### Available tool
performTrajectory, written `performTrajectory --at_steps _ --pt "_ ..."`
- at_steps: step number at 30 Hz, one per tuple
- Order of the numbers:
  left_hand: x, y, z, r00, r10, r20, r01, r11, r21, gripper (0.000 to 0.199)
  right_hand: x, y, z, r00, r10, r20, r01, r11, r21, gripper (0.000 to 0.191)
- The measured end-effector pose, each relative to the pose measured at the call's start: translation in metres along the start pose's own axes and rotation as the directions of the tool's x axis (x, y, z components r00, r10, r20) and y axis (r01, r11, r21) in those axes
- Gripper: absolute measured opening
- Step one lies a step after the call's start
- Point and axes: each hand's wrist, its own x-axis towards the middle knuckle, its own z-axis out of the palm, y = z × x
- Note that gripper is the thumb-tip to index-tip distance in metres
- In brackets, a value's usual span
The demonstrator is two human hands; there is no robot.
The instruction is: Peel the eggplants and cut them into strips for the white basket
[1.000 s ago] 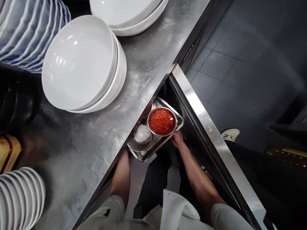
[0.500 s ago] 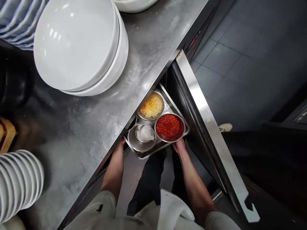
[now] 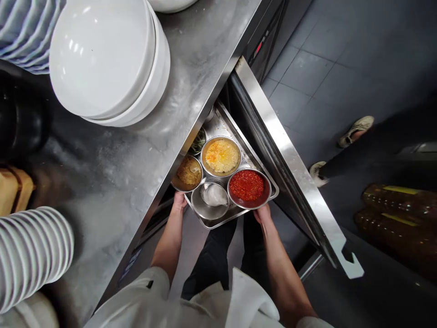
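Observation:
A steel tray point(image 3: 227, 220) juts out from under the counter, by the open door, carrying several round steel bowls. My left hand point(image 3: 180, 200) grips its near left corner, beneath the bowl of brown paste point(image 3: 189, 172). At the near right my right hand point(image 3: 262, 213) holds the edge below the bowl of chopped red sauce point(image 3: 246, 185). Behind that sits yellow minced food point(image 3: 222, 156). A white lump point(image 3: 214, 195) lies in the front bowl. Green strips point(image 3: 198, 142) show in a bowl partly hidden by the counter. The fingers under the tray are hidden.
The steel door point(image 3: 293, 159) stands open on the right, with a hooked lower end. White bowls point(image 3: 102, 59) and stacked plates point(image 3: 37, 255) stand on the steel counter point(image 3: 112, 182). Another person's shoes point(image 3: 357, 130) are on the tiled floor beyond the door, near large bottles point(image 3: 399, 205).
The tray has come further out from under the counter, with both hands on it. The brown and green bowls now show. More of the other person's feet and the bottles is visible.

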Motion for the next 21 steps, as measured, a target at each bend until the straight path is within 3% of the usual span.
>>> performTrajectory --at_steps 3,7,10,16,21 --pt "-0.011 -0.015 -0.008 0.996 -0.027 -0.09 0.031 0.999 0.043 0.046 -0.009 0.002 -0.014 1.0 -0.017 -0.018 0.017 1.0 -0.027 0.058" --pt "-0.024 -0.035 -0.02 0.998 0.014 -0.065 -0.013 1.0 0.015 0.048 -0.024 0.012 -0.036 0.999 -0.034 -0.038 0.031 0.996 -0.078 0.051" --pt "-0.035 -0.05 -0.03 0.999 -0.007 -0.052 0.006 1.0 -0.009 0.046 -0.038 0.022 -0.057 0.996 -0.003 -0.086 -0.003 0.998 -0.063 0.057" --pt "-0.067 -0.086 -0.041 1.0 -0.015 -0.026 0.015 1.0 0.012 0.044 -0.073 0.035 -0.109 0.992 -0.008 -0.123 0.005 1.0 -0.023 0.093" --pt "-0.108 -0.119 -0.041 0.999 -0.032 0.004 0.032 0.999 0.025 0.041 -0.105 0.039 -0.159 0.995 -0.037 -0.09 0.037 0.999 0.007 0.082"
